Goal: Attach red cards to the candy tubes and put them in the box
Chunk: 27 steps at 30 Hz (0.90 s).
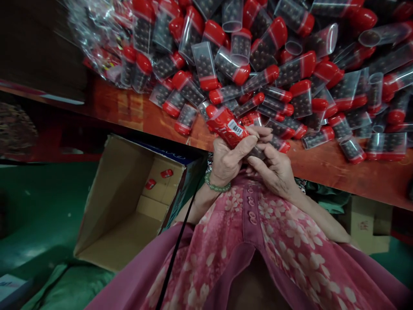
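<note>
My left hand (226, 161), with a green bead bracelet at the wrist, is closed round a small plastic container (228, 127). This container has a red cap and a red printed sleeve with a white barcode. It is tilted, its cap pointing up and to the left. At its lower end, the fingers of my right hand (274, 165) close on it, and dark contents show there. Just beyond my hands lies a large heap of clear, red-capped containers (222, 90) holding small dark balls.
The heap lies on a reddish-brown table (129, 107). Shiny clear plastic wrappers (100, 38) are piled at its left. Below the table edge stands an open cardboard box (109, 202), with two small red items (167, 173) inside. Green cloth (69, 286) lies at lower left.
</note>
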Motion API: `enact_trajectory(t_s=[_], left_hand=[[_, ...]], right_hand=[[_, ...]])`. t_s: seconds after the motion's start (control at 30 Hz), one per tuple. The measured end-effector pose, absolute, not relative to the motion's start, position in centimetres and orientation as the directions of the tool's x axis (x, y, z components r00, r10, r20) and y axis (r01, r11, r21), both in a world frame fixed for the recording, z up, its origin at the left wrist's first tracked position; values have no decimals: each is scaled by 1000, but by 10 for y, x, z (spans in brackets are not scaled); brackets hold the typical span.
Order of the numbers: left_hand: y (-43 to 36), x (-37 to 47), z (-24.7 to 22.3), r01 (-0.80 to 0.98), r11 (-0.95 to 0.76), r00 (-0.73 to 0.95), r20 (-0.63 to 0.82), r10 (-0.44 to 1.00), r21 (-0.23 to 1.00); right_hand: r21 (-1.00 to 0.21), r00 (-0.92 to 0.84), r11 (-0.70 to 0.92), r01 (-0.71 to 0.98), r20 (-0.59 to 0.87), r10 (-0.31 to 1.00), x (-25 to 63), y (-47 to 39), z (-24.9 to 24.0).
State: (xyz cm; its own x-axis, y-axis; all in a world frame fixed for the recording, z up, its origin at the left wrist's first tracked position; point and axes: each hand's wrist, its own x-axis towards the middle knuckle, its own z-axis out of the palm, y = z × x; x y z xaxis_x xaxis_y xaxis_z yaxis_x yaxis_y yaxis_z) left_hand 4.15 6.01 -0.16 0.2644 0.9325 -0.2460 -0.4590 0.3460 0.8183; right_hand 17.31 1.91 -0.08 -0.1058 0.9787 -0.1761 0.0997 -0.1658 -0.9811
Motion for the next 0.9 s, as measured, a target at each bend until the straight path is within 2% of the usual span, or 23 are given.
enact_trajectory(t_s=[0.07, 0.13, 0.3, 0.37, 0.53, 0.63, 0.73, 0.9], left_hand=[[60, 44, -4, -478, 348, 286, -231, 930, 807], [59, 45, -6, -491, 353, 307, -221, 926, 797], [53, 43, -8, -431, 435, 387, -274, 881, 790], [52, 41, -8, -421, 429, 390, -268, 881, 799], [55, 38, -11, -485, 405, 314, -278, 908, 775], [56, 43, -15, -504, 406, 246, -323, 914, 762], [52, 49, -19, -525, 408, 251, -322, 913, 747], [48, 50, -17, -470, 507, 340, -382, 859, 723]], right_hand=[[-979, -63, -64, 192, -77, 995, 174, 18, -4], [-980, -55, -46, 194, -57, 997, 174, 17, -4], [-951, -135, -297, -84, -285, 949, 173, 20, 3], [-930, -170, -341, -137, -317, 933, 173, 23, 5], [-918, -168, -358, -171, -331, 929, 174, 25, 1], [-950, -91, -298, -90, -290, 953, 173, 23, -3], [-970, 3, -241, -6, -241, 970, 172, 20, -4], [-925, -23, -343, -161, -344, 939, 171, 21, 7]])
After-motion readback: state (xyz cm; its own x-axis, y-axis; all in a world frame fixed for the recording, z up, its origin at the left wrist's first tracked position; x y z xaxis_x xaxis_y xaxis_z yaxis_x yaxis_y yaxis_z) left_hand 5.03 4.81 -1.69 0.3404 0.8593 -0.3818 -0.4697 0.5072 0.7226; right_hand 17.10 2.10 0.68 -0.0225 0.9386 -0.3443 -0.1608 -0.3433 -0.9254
